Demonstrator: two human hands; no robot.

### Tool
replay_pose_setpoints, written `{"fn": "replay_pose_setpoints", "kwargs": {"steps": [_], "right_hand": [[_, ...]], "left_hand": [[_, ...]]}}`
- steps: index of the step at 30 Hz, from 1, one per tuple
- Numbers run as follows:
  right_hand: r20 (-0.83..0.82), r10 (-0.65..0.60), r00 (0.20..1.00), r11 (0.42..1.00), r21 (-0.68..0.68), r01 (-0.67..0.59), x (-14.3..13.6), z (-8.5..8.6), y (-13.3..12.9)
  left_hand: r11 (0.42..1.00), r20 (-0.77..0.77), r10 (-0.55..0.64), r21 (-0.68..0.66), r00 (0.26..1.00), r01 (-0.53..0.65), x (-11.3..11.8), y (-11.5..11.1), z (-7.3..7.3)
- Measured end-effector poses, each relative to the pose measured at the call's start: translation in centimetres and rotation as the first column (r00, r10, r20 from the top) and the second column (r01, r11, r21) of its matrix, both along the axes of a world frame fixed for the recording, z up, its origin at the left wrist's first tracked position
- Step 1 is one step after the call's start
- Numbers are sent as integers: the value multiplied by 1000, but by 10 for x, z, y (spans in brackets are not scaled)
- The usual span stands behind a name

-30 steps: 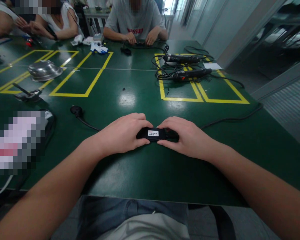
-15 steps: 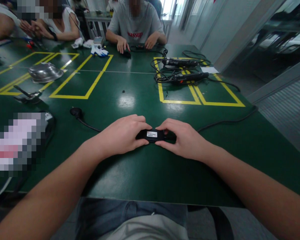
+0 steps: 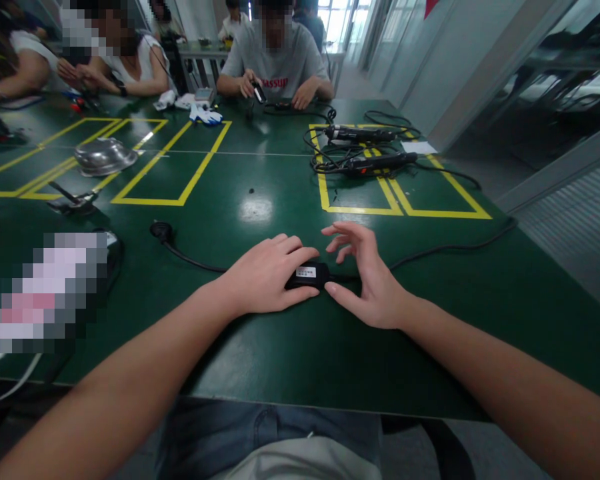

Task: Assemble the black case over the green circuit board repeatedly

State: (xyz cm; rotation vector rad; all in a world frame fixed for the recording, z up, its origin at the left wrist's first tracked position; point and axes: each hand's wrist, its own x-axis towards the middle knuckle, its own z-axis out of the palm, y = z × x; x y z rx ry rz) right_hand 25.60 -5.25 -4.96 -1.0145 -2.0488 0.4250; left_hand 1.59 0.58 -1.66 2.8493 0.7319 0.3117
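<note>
A small black box with a white label (image 3: pixel 321 274), set in a power cord, lies on the green table in front of me. My left hand (image 3: pixel 275 275) grips its left part between thumb and fingers, the palm hiding that end. At the box's right end my right hand (image 3: pixel 363 277) is open, fingers spread and raised, with the thumb tip close to the box's corner. Leftward the cord (image 3: pixel 190 263) leads to a black plug (image 3: pixel 162 232). On the other side it runs off to the table's right edge.
Two black tool-like handles (image 3: pixel 385 162) with coiled cables lie within yellow tape at the back right. A metal bowl (image 3: pixel 105 157), pliers-like tool (image 3: pixel 73 200) and blurred-out packet (image 3: pixel 55 287) are on the left. Across the table a person holds a dark object (image 3: pixel 258 92); white-blue gloves (image 3: pixel 205 115) lie nearby.
My right hand has let go of the box and its fingers have opened upward. My left hand still grips it. The person opposite has lifted a dark object off the table.
</note>
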Motion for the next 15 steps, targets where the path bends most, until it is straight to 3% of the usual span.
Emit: {"fn": "replay_pose_setpoints", "kwargs": {"steps": [7,15], "right_hand": [[-41,-18,999,997,79,21,1,-1,3],[-69,-77,995,989,124,85,-5,-7,13]], "left_hand": [[989,-93,-58,129,994,70,12,-7,-2],[983,-106,-60,168,993,77,18,-10,-5]]}}
